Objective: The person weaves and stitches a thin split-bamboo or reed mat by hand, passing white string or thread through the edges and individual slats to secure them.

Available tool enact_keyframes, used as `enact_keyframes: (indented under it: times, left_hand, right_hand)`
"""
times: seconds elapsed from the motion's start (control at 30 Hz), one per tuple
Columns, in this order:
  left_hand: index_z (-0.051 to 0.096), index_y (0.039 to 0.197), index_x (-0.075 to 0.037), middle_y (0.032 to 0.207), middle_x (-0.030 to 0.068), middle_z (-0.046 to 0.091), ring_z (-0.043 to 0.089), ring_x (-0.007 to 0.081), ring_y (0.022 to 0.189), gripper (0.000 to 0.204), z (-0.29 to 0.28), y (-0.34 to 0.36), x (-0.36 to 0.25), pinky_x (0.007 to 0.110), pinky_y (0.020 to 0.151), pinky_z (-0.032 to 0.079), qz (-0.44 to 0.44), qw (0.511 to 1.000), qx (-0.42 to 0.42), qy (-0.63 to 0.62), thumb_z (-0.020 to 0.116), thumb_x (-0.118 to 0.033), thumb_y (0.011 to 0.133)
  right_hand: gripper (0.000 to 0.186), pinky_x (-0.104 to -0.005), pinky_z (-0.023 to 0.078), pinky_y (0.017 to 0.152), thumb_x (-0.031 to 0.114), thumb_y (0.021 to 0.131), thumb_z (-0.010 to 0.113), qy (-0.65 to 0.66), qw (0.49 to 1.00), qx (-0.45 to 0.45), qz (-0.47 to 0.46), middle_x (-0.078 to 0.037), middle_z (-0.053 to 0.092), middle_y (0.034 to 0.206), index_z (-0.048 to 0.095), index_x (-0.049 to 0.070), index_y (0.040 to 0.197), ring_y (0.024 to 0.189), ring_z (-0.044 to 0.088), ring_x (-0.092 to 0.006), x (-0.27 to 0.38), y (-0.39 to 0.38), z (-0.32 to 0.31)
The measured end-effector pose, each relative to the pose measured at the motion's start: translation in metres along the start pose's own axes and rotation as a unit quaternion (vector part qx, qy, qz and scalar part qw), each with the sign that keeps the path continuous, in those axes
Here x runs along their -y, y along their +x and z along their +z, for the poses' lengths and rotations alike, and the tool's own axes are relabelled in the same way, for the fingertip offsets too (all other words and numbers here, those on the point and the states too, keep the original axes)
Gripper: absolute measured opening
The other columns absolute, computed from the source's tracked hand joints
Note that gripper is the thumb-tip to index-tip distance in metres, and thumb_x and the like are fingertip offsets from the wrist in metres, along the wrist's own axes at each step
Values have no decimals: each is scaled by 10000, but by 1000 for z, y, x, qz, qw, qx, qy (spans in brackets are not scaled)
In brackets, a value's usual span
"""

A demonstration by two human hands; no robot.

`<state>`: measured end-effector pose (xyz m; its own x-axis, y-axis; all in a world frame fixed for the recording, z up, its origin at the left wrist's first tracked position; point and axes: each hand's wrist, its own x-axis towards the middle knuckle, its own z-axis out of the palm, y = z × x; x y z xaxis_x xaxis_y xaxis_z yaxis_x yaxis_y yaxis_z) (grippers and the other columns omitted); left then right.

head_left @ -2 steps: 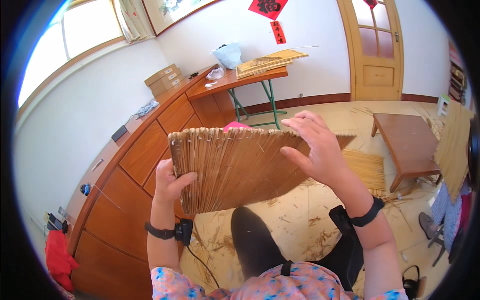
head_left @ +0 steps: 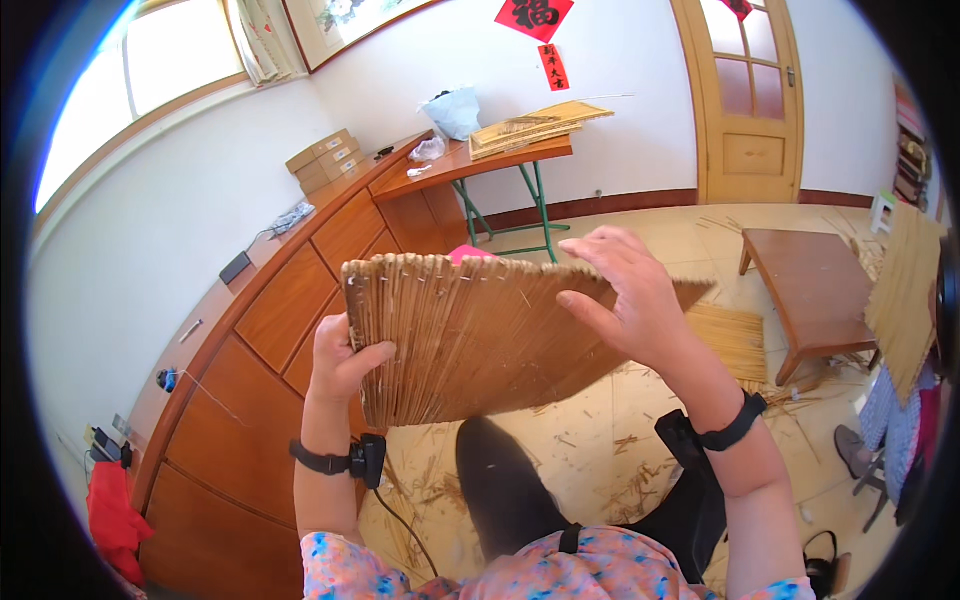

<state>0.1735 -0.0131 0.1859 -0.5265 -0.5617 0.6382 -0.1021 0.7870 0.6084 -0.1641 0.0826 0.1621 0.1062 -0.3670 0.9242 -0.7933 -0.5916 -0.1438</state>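
A mat of brown plant stalks (head_left: 480,335), stitched side by side, hangs in front of me with its cut, bumpy edge up. At its left end, my left hand (head_left: 345,365) is closed on it, with the thumb across the front and the fingers hidden behind. My right hand (head_left: 625,300) is at the upper edge, right of the middle. Its fingers stretch out above the edge and its thumb points left over the mat's front face. Whether that palm touches the mat cannot be seen.
Broken stalk bits (head_left: 640,480) litter the tiled floor around my legs. A low brown table (head_left: 815,285) stands right, near a stalk mat (head_left: 730,340) on the floor. Wooden cabinets (head_left: 290,300) line the left wall. More mats (head_left: 540,125) lie on the far table (head_left: 410,180).
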Motion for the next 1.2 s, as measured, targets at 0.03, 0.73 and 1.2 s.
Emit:
enact_keyframes:
  times: [0.03,0.73,1.2]
  left_hand:
    - [663,896,36,717,60,679,624,138,596,193,2,7,5,262,558,473,4,1000,-1,-6,699,-98,763]
    - [579,1254,46,1118,70,644,581,142,1044,467,98,78,155,288,943,448,-45,984,110,-131,702,-38,811]
    - [655,1065,-22,1020,151,640,626,328,978,319,190,5,160,380,846,508,99,972,-200,69,754,-40,762]
  right_hand:
    - [421,-401,480,887,287,830,724,-7,1000,2,-3,-159,673,1032,641,13,1139,1025,595,-329,-2,2,1]
    - [322,-338,383,460,223,855,711,42,938,180,292,-171,495,531,581,-26,698,452,395,-203,-23,-62,42]
    - [286,-410,401,475,129,894,647,-76,949,162,261,-186,492,583,497,10,680,510,504,-370,-20,-102,71]
